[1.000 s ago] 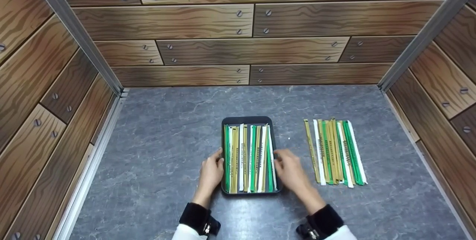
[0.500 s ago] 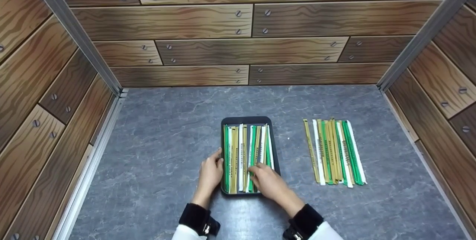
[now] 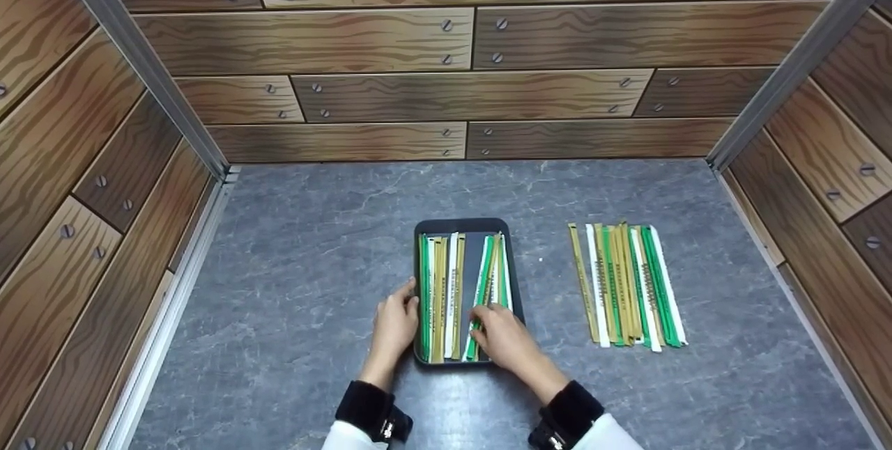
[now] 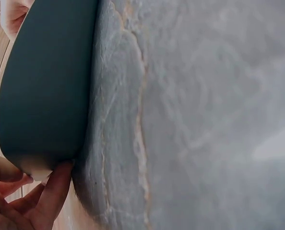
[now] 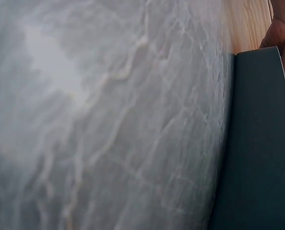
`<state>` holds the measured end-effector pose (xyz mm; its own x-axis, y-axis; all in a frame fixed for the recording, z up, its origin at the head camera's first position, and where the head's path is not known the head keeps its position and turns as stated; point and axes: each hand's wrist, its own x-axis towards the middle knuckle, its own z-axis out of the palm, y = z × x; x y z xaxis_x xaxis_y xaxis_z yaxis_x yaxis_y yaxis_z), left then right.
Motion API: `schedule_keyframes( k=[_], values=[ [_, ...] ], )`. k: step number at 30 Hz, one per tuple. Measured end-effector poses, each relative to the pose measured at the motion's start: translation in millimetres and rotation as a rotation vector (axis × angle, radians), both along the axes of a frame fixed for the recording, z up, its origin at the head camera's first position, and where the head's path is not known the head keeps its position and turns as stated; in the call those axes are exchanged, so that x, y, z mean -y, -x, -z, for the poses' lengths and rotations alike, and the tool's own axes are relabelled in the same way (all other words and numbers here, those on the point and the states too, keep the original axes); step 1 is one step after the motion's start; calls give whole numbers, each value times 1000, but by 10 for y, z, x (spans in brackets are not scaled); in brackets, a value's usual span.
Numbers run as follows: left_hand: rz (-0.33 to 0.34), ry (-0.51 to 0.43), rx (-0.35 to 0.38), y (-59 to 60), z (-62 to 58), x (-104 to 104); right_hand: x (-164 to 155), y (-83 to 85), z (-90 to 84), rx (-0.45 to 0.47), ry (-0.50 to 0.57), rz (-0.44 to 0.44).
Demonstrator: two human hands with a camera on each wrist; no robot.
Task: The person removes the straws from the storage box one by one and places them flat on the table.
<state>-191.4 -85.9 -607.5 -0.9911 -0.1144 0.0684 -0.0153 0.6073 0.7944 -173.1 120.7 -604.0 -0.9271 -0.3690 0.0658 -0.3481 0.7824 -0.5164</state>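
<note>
A black tray [image 3: 472, 255] holds several thin wrapped straws in green, white and gold. My left hand [image 3: 396, 324] touches the tray's left wall from outside. In the left wrist view, its fingers [image 4: 56, 191] lie against the dark wall near the bottom edge. My right hand [image 3: 507, 338] reaches over the tray's right front part, its curled fingers gripping a bunch of straws [image 3: 483, 281] that slants there. To the left, a row of straws [image 3: 446, 297] lies along the tray's left side. A strip of bare tray floor shows between both groups. The hand hides the bunch's lower right part.
A second group of wrapped straws [image 3: 624, 286] lies side by side on the grey marbled table [image 3: 313, 241], right of the tray. Wood-patterned walls [image 3: 474, 95] enclose the table at the back and both sides.
My right hand has moved from the tray's right wall onto the straws inside. The middle straws have shifted right into a slanted bunch, baring tray floor. My left hand has stayed put.
</note>
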Motion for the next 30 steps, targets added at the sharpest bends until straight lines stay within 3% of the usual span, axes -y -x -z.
schedule_keyframes(
  k=[15,23,30],
  values=[
    [-2,12,-39,-4,24,4,46,24,20,-46,56,74],
    [-7,8,-44,0,36,-2,32,61,-31,70,92,131],
    [-5,-1,-56,5,29,2,-23,73,-59,58,164,100]
  ],
)
